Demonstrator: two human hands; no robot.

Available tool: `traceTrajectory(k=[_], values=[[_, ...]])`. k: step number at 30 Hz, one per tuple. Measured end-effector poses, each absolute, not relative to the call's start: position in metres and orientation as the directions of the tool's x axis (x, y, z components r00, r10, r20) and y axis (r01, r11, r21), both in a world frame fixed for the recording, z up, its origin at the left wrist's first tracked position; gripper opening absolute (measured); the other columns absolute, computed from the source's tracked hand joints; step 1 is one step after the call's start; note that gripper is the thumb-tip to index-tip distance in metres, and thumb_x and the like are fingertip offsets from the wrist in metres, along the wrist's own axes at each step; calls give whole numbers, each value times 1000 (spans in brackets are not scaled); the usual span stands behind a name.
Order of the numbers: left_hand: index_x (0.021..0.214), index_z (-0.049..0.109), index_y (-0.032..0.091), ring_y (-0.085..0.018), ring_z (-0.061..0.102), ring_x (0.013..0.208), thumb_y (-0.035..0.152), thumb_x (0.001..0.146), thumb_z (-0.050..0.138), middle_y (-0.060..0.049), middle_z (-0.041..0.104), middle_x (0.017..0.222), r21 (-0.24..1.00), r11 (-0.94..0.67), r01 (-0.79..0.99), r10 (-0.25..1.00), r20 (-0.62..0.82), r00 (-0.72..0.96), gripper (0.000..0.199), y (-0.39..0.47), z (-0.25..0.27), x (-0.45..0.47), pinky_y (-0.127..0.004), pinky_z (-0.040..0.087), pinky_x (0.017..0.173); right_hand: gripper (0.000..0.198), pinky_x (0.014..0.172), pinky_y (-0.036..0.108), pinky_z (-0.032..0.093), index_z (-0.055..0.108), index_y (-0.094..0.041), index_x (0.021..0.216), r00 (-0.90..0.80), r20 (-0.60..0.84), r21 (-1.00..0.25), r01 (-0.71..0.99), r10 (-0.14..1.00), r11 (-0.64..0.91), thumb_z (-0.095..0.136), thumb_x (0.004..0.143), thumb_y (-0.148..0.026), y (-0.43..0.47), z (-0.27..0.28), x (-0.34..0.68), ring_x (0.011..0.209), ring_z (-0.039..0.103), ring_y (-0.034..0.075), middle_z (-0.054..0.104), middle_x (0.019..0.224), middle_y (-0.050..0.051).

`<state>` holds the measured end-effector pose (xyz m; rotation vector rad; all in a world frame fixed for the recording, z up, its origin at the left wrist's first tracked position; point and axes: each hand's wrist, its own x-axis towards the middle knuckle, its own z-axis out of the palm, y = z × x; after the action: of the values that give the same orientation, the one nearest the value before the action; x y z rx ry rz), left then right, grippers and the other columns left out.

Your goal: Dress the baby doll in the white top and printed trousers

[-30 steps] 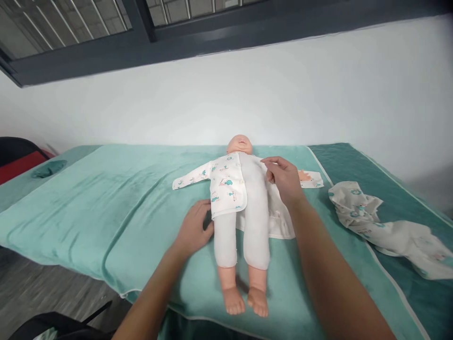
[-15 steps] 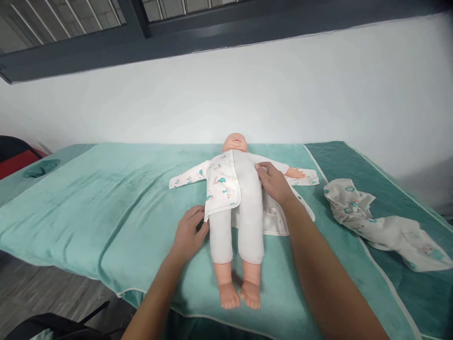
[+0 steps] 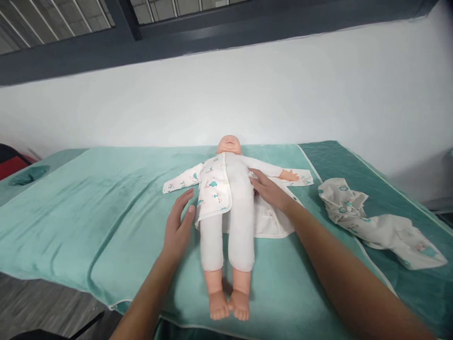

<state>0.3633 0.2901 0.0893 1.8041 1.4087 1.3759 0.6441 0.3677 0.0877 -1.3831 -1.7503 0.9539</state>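
Note:
A baby doll [image 3: 242,212] with a white cloth body lies on its back, feet toward me. A white printed baby jacket [image 3: 214,189] covers the left side of its chest, with the left-hand sleeve over that arm. The jacket's other half is spread out under the doll, its sleeve [image 3: 305,177] lying flat beneath the uncovered arm. My left hand [image 3: 178,224] is open beside the jacket's left edge, fingers apart and holding nothing. Against the right side of the doll's torso rests my right hand [image 3: 269,190], fingers stretched out; their tips are partly hidden at the cloth.
A crumpled printed baby garment [image 3: 380,226] lies to the right. Under everything is a bed with a green cover [image 3: 116,198], a darker green strip at right. A white wall [image 3: 177,104] stands behind it, below a dark window frame [image 3: 198,35].
My left hand has let go of the jacket's lower left edge and moved up with fingers spread. My right hand stays by the torso, slightly lower. The view has shifted a little.

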Motion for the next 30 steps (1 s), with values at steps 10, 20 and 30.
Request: traceTrajectory(k=[10, 20, 30], values=[[133, 53, 20, -26, 44, 138, 47, 98, 33, -7, 51, 148, 518, -394, 759, 919, 209, 335, 49, 402, 149, 430, -41, 35, 114, 33, 91, 39, 46, 63, -20, 107, 506, 340, -909, 393, 793, 139, 54, 83, -42, 394, 72, 714, 101, 62, 22, 68, 106, 8], [126, 53, 14, -29, 51, 126, 34, 96, 45, -14, 58, 135, 95, -582, 808, 813, 71, 578, 37, 421, 177, 515, -41, 42, 102, 29, 88, 34, 52, 61, -20, 95, 655, 48, -995, -35, 754, 93, 64, 70, -34, 407, 64, 733, 103, 64, 20, 67, 110, 6], [113, 54, 19, -24, 64, 102, 21, 89, 50, -9, 67, 113, -17, -736, 677, 673, -117, 730, 24, 449, 152, 587, -35, 47, 84, 17, 76, 32, 60, 57, -20, 82, 498, -33, -839, -485, 867, 247, 64, 67, -18, 391, 85, 738, 91, 70, 20, 72, 89, 6]])
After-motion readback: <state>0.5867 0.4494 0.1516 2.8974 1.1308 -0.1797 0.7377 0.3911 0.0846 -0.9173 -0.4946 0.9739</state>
